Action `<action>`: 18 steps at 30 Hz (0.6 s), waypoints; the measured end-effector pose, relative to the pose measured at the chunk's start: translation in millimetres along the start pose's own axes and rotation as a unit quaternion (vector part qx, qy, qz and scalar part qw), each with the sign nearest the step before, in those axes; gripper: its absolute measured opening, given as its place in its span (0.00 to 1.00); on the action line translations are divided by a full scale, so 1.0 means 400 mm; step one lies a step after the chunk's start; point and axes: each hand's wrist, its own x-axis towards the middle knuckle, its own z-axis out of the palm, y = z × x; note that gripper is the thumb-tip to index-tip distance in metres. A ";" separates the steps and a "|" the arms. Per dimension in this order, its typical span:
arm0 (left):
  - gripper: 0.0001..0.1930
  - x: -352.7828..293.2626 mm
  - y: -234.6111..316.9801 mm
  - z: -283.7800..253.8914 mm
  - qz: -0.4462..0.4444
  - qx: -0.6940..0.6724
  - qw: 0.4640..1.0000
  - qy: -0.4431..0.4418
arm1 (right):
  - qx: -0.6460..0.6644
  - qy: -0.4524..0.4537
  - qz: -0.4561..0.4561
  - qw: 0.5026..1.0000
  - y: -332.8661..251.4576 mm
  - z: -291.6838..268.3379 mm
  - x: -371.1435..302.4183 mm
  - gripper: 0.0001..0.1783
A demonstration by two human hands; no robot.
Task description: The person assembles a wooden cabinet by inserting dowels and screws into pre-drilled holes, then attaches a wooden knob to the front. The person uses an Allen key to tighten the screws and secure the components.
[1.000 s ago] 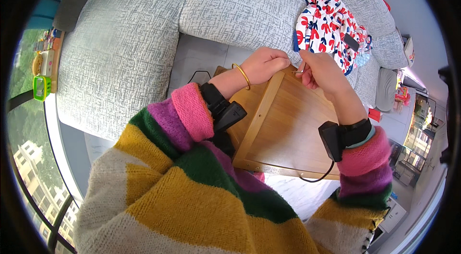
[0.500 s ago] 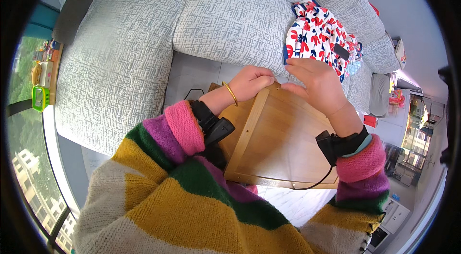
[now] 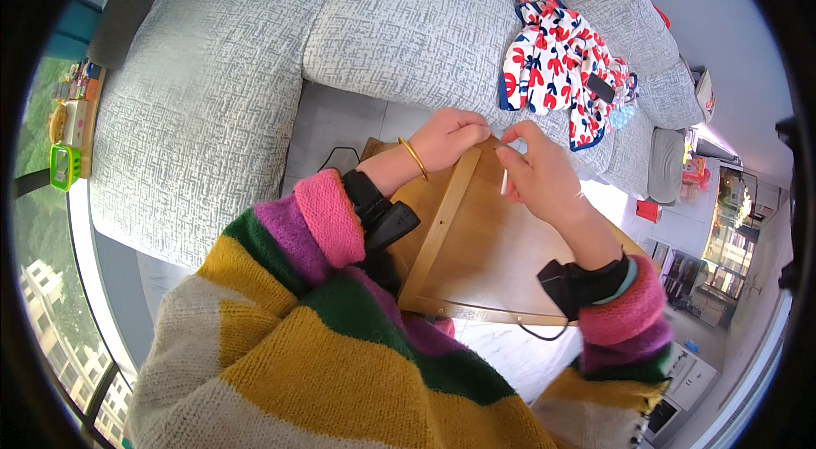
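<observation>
A wooden panel [image 3: 518, 237] with a raised frame strip and small screws along it stands tilted in front of me. My left hand [image 3: 450, 141], with a gold bangle at the wrist, is closed over the panel's top corner. Just right of it, my right hand [image 3: 541, 175] has its thumb and forefinger bent together near the same corner. From under its fingers pokes a thin white stick-like thing [image 3: 505, 182], whose kind I cannot make out. Most of that thing is hidden in the hand.
A grey patterned sofa [image 3: 399, 33] curves around the far side. On its right part lie a white, red and blue printed cloth [image 3: 544, 67] and a dark phone [image 3: 601, 88]. A black cable loop [image 3: 544, 337] hangs at the panel's near edge. Windows line the left.
My right hand has turned from spread fingers to a bent pinch and moved slightly left and down; the white stick now shows beneath it. My left hand stays at the corner.
</observation>
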 end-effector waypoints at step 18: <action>0.13 0.000 0.008 -0.003 0.003 -0.014 1.000 -0.004 | -0.492 0.095 -0.304 0.811 -0.036 0.004 -0.021 0.19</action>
